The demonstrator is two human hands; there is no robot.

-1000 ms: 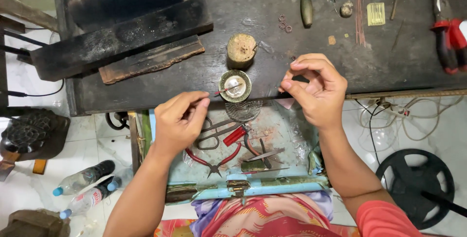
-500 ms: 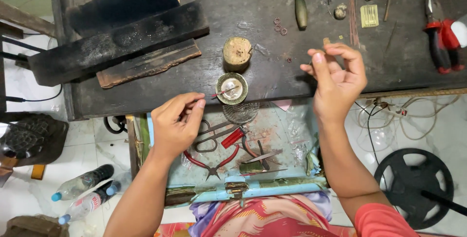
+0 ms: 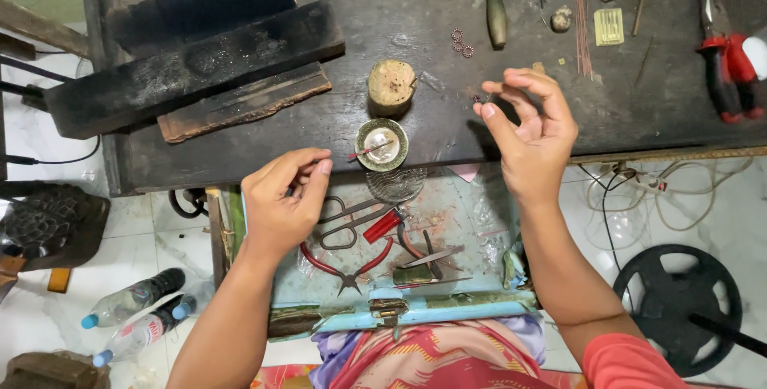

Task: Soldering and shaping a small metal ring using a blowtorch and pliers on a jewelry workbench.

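Note:
My right hand (image 3: 534, 129) is raised over the dark workbench (image 3: 415, 5), thumb and forefinger pinched on a tiny metal piece (image 3: 478, 99). My left hand (image 3: 284, 201) hovers at the bench's front edge above the open drawer (image 3: 471, 221). Its fingertips are pressed together and nothing shows between them. Between the hands sits a small round metal bowl (image 3: 382, 144) with a thin red-tipped stick lying across it. A short wooden stump (image 3: 391, 84) stands just behind the bowl. Several small rings (image 3: 461, 41) lie farther back.
The drawer holds red-handled pliers (image 3: 347, 265), scissors (image 3: 345, 221) and tweezers. Charred wood blocks (image 3: 192, 69) fill the bench's left. Red-handled pliers (image 3: 723, 61) and a file (image 3: 495, 5) lie at the back right. Plastic bottles (image 3: 132, 317) and a black disc (image 3: 679, 305) are on the floor.
My right hand has lifted away from the bowl, up and to the right, with the tiny piece pinched. My left hand has drawn back from the bowl toward the drawer.

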